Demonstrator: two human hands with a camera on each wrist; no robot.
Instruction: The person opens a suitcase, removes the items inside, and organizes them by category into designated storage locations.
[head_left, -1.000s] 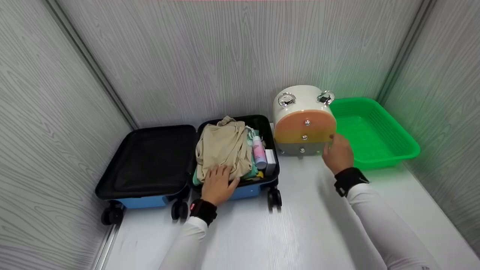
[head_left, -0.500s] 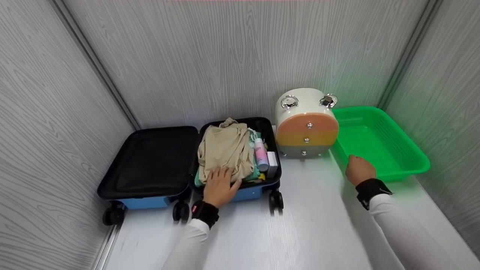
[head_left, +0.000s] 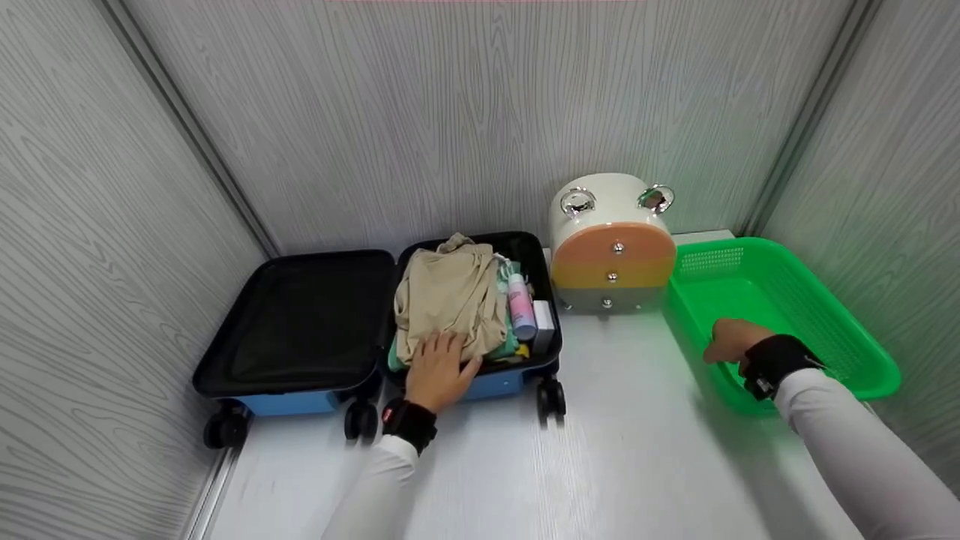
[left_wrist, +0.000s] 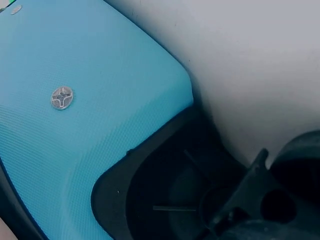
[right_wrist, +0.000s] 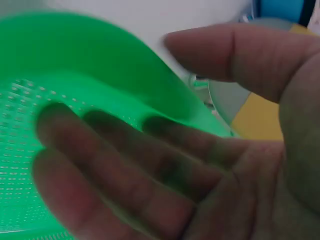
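My right hand (head_left: 731,339) grips the near left rim of a green plastic basket (head_left: 840,315). In the right wrist view the fingers (right_wrist: 125,165) lie inside the basket wall (right_wrist: 90,55) and the thumb (right_wrist: 225,55) sits on the other side. My left hand (head_left: 439,371) rests flat on a beige garment (head_left: 450,296) in the right half of an open blue suitcase (head_left: 300,322). A pink-labelled bottle (head_left: 519,306) and a white box (head_left: 543,319) lie beside the garment. The left wrist view shows only the suitcase's blue shell (left_wrist: 75,125) and a black wheel (left_wrist: 295,165).
A white rounded mini drawer chest (head_left: 611,255) with orange, yellow and grey drawers stands between suitcase and basket. Grey wood-grain walls close in the back and both sides. The white tabletop (head_left: 622,435) stretches in front of me. The suitcase's left half shows bare black lining.
My right hand left the drawer chest, went right to the green basket and took its rim. The basket has slid toward me and turned a little. My left hand stayed on the garment.
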